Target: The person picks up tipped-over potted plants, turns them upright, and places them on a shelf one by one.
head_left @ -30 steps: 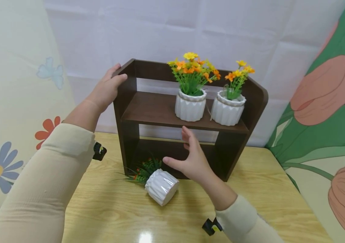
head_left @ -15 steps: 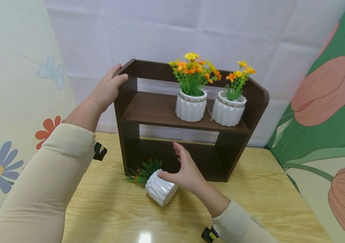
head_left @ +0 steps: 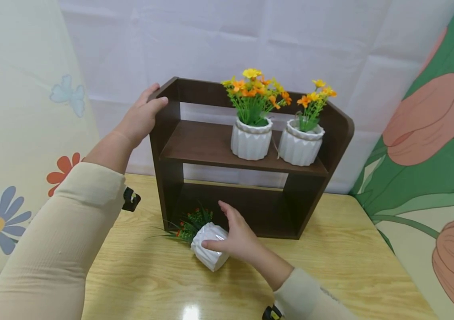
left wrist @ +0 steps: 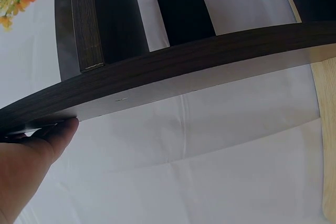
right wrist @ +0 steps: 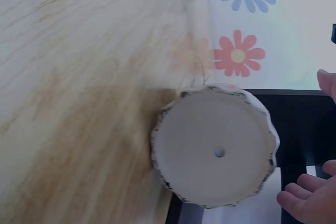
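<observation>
My left hand holds the top of the left side panel of a dark brown two-tier shelf, thumb over its edge. My right hand hovers with spread fingers over a white fluted flowerpot that lies on its side before the shelf. Its green plant with small red-orange blooms points left, partly inside the lower tier. In the right wrist view, the pot's round base with a drain hole faces the camera; the right fingers look apart from it.
Two white pots with yellow-orange flowers, one in the middle and one at the right, stand on the upper board. The shelf rests on a wood-grain table. A white cloth hangs behind, with floral-print cloth on the sides.
My right hand has moved down and left, from in front of the shelf's middle board to the toppled flowerpot. The left hand and the shelf have stayed in place.
</observation>
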The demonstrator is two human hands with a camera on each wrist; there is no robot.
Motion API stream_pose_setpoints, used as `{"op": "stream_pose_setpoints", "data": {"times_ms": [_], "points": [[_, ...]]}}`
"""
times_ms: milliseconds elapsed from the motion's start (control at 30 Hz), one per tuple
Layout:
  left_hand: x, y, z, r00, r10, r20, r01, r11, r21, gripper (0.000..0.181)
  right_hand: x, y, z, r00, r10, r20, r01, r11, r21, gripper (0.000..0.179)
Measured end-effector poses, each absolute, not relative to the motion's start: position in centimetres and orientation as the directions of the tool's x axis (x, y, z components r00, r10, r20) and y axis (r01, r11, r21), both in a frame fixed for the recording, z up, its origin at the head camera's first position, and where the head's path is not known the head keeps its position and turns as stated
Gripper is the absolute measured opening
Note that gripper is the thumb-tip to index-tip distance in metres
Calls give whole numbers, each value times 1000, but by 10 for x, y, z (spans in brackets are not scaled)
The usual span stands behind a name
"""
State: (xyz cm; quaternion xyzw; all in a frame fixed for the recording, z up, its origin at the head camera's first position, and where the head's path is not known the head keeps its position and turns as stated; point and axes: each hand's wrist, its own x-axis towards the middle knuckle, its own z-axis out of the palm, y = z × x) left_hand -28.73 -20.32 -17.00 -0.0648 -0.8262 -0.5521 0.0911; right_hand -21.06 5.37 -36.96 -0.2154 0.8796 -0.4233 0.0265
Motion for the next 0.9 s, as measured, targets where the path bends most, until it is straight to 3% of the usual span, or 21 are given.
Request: {"op": "stream_pose_setpoints", "data": {"times_ms": [533,900], "points": [[-288,-203,-170,-976,1,216,200,378,904,70,-216,44,-391,-896,-442,44,-352,644,-679,104],[-287,-203,-170,-976,-2,219,202,377,904,70,-220,35,-398,-905,-425,7,-356,749,-558,106]]}}
